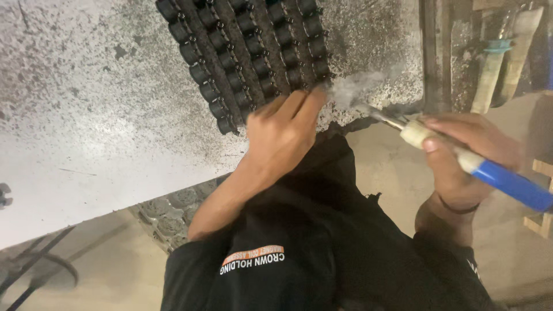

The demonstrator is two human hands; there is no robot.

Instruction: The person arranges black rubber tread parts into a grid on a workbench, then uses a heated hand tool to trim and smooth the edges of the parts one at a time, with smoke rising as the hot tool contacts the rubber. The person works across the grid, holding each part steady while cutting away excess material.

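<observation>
My left hand rests with fingers together on the near edge of a black block of cylindrical cells set in rows on a speckled grey-white worktop. My right hand grips a soldering iron with a blue handle and a pale taped collar; its metal tip points left toward the block's near right corner. A wisp of smoke rises there beside my left fingertips.
A dark cloth or garment with an orange and white print lies below my hands. A patterned grey mat edge shows under the worktop. Wooden sticks and tool handles lean at the upper right, with a wooden frame at the right edge.
</observation>
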